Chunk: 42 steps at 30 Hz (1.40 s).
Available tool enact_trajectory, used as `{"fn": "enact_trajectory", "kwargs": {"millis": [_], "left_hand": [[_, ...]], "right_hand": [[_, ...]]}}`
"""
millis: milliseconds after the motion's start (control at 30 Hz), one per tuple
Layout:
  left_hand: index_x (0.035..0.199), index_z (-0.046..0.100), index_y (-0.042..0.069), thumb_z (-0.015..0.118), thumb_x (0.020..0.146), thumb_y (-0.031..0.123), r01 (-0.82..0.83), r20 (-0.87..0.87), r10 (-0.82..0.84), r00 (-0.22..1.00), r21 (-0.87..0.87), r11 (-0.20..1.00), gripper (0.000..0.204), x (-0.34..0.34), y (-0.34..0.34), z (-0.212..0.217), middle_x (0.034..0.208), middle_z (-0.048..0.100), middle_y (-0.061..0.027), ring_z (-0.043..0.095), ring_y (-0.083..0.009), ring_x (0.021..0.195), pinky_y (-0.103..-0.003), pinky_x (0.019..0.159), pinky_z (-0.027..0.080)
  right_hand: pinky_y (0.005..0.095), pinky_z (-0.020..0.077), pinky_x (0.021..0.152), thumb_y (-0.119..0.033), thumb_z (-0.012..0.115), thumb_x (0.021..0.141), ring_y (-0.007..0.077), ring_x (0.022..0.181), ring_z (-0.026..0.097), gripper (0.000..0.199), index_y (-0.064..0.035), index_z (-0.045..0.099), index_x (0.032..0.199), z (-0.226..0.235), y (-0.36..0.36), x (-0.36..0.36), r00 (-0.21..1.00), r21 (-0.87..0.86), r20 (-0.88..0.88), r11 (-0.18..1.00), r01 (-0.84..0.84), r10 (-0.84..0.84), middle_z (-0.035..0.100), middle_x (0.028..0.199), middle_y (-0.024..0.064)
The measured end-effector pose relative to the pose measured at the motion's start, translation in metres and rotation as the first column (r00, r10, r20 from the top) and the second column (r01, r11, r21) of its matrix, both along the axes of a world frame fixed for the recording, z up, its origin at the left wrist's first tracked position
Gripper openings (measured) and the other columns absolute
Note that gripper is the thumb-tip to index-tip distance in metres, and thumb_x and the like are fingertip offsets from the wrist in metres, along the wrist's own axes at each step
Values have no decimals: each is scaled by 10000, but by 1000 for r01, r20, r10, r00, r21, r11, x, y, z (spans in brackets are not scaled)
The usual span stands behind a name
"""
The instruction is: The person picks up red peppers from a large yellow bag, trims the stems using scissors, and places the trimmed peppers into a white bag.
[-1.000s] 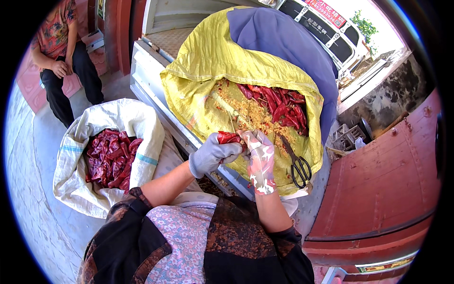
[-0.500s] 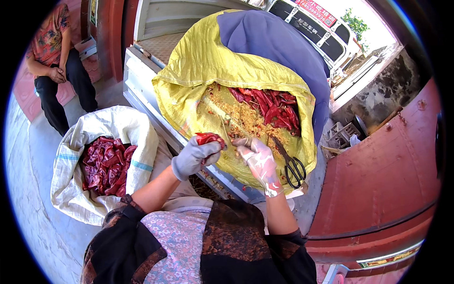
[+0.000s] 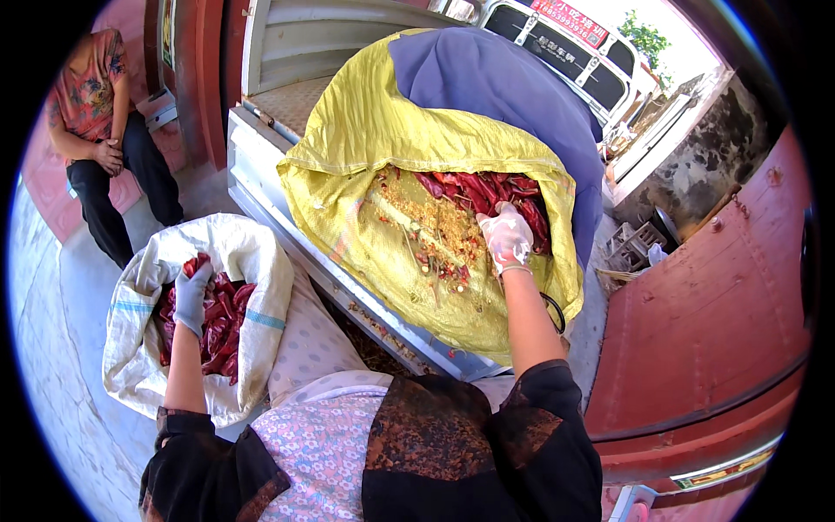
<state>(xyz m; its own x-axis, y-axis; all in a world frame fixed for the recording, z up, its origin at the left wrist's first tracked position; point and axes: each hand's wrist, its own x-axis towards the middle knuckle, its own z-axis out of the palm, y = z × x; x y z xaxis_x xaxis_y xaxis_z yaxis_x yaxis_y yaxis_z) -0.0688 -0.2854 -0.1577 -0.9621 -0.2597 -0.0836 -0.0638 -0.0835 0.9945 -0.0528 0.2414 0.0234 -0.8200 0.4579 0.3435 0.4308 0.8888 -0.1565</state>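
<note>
My left hand [image 3: 191,296], in a grey glove, is closed on a dried red chili pepper [image 3: 197,264] above the white woven sack [image 3: 117,326]. More dried chilies [image 3: 224,335] fill that sack below it. In a pale, blotched glove, my right hand [image 3: 507,238] reaches over the red chilies [image 3: 461,188] on the yellow woven sack [image 3: 374,117]. Its thumb and finger look apart at the pile, the tips partly hidden among the peppers. Black scissors [image 3: 557,306] lie beside my right forearm, mostly covered by it. Yellow seeds and stem bits [image 3: 435,228] are scattered on the yellow sack.
The yellow sack rests on a small truck's bed, whose pale metal edge [image 3: 283,217] runs along its left. A purple cloth bundle [image 3: 487,74] sits behind. One seated person [image 3: 96,113] is at far left. A red metal panel [image 3: 696,322] stands at right.
My left hand has carried the chili left, from the yellow sack to over the white sack. My right hand has moved forward to the chili pile, and its forearm now covers most of the scissors.
</note>
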Motion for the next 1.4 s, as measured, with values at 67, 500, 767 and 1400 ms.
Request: {"fn": "enact_trajectory", "kwargs": {"millis": [67, 500, 767, 1400], "left_hand": [[893, 579, 48, 656, 771, 180, 86, 39, -81, 996, -156, 984, 195, 8, -25, -34, 687, 565, 4, 501, -70, 550, -213, 480, 393], [1136, 532, -50, 557, 852, 180, 202, -171, -241, 955, -216, 955, 366, 20, 51, 2, 1032, 610, -111, 566, -173, 935, -273, 828, 440], [1254, 445, -11, 517, 904, 373, 740, -190, -715, 673, 159, 654, 524, 59, 210, 124, 1129, 575, -85, 546, -158, 1011, -286, 820, 445], [1020, 619, 19, 597, 839, 110, 550, -474, -607, 638, -272, 790, 204, 72, 282, 126, 739, 617, -10, 523, -49, 677, -228, 619, 444]], "right_hand": [[368, 488, 742, -330, 659, 777, 288, 865, 635, 366, -56, 596, 1011, -20, 7, -17, 1000, -10, -18, 1000, 21, -21, 646, 974, 162], [243, 458, 789, 45, 619, 783, 144, 829, 587, 132, 39, 576, 907, -13, 2, 37, 613, -410, -785, 672, -617, 83, 630, 929, 110], [250, 492, 746, 49, 639, 775, 144, 837, 613, 179, 22, 577, 941, -31, -106, 94, 566, -378, -804, 580, -721, 180, 647, 982, 123], [238, 482, 632, -7, 709, 730, 123, 705, 588, 331, -41, 623, 1048, -3, -124, 117, 614, -270, -670, 633, -725, 417, 624, 893, 73]]}}
